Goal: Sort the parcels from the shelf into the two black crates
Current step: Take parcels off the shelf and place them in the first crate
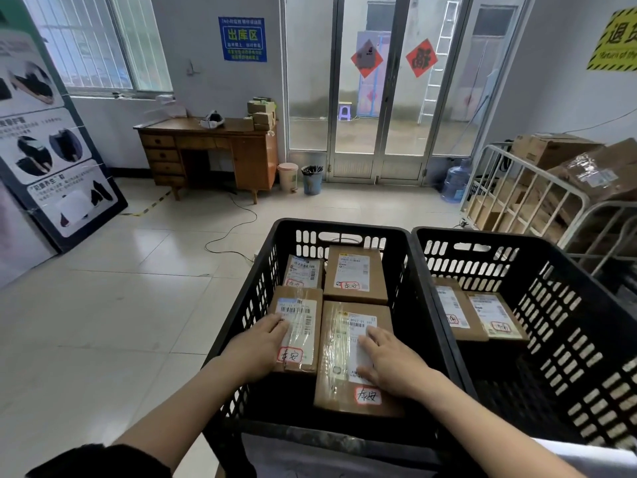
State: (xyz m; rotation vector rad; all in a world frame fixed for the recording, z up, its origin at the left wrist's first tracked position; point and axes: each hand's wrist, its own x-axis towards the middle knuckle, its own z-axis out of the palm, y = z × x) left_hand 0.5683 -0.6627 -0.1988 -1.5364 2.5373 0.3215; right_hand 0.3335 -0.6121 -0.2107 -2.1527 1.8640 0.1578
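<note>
**Fingers (277, 322) extended over 2 parcels in the left-hand black perforated plastic crate (256, 305)**

Fingers of the left hand (262, 343) lie straight on the white shipping label of a small brown cardboard parcel (303, 305) at the near left of the crate floor. They press down on it and do not curl round it. The right hand (386, 363) rests palm-down with its fingers (374, 336) spread and straight. It lies on the label of a larger brown cardboard parcel bound in clear tape (339, 360), which sits just to the right of the small one.

Behind these 2 lie a narrow labelled brown parcel (303, 270) at the far left and a squarer brown cardboard parcel (355, 274) at the far right. All 4 labels carry a red-outlined handwritten mark.

The right-hand black perforated plastic crate (482, 234) stands side by side with the first, their walls touching. Its floor holds 2 flat brown parcels (458, 308), each with a label, side by side toward the far left corner.

Beyond the crates are pale floor tiles, a brown wooden desk with drawers (213, 146) and tall glass doors in metal frames (379, 98). A blue water bottle (456, 181) stands near the doors. A grey metal cage cart loaded with cardboard cartons (517, 201) stands well to the right.
</note>
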